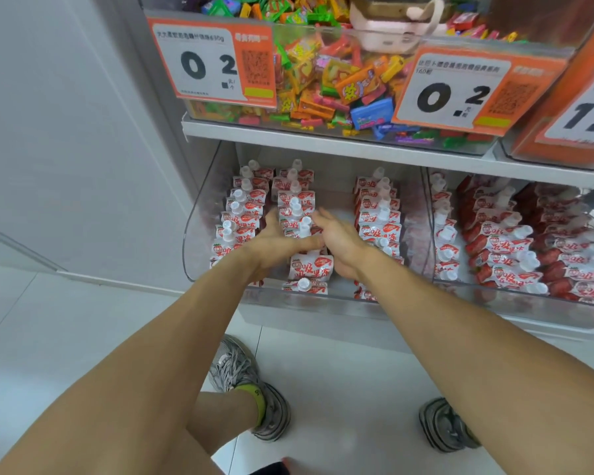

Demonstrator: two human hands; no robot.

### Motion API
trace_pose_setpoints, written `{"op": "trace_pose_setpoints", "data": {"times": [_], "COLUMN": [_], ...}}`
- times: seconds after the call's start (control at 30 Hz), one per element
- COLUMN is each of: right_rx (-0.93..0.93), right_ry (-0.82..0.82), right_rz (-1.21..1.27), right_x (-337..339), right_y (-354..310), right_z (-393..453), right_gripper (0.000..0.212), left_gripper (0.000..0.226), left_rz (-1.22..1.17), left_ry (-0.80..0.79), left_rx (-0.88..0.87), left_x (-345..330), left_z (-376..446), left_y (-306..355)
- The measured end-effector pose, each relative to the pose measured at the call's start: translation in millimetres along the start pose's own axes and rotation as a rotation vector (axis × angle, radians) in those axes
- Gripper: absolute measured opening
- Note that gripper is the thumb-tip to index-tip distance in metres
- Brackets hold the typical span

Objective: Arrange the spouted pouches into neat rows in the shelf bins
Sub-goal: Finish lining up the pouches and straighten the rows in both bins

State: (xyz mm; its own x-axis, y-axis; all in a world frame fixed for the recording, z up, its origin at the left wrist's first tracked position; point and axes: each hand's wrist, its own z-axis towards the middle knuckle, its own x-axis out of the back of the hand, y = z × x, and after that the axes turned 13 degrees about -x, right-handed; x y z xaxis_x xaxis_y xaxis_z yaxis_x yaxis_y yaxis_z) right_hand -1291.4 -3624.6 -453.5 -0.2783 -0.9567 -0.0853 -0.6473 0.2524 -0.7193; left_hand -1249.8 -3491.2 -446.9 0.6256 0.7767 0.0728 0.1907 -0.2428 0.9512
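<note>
Spouted pouches: red-and-white packs with white caps, standing in three rows inside the left clear bin (199,234) on the lower shelf; the left row (235,217) and right row (378,214) run front to back, and the middle row (295,197) lies between the two hands.
Front pouch: one pouch (310,267) sits at the near end of the middle row, face up, with another capped one just in front of it.
Left hand: the left hand (275,241) lies against the left flank of the middle row, fingers straight and together, thumb stretched across towards the other hand (it grips nothing that shows).
Right hand: the right hand (336,241) flanks the same row on its right, fingers extended and slightly spread, holding nothing.
Neighbouring bin: the right bin (515,296) holds more of the same pouches, one tidy row and a looser heap.
Upper shelf: a candy bin (323,80) of bright sweets, with orange price tags (213,63) on its front.
Floor: white tiles, two grey trainers (251,385).
</note>
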Motion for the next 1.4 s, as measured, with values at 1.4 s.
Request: {"op": "trace_pose_setpoints", "data": {"times": [1.4], "right_rx": [0.282], "right_ry": [0.311], "right_rz": [-0.067], "right_x": [-11], "right_y": [-10], "right_z": [56], "right_gripper": [0.055], "left_gripper": [0.094], "left_rz": [-0.156], "left_ry": [0.242], "left_rx": [-0.177], "left_x": [1], "left_z": [88], "left_y": [-18]}}
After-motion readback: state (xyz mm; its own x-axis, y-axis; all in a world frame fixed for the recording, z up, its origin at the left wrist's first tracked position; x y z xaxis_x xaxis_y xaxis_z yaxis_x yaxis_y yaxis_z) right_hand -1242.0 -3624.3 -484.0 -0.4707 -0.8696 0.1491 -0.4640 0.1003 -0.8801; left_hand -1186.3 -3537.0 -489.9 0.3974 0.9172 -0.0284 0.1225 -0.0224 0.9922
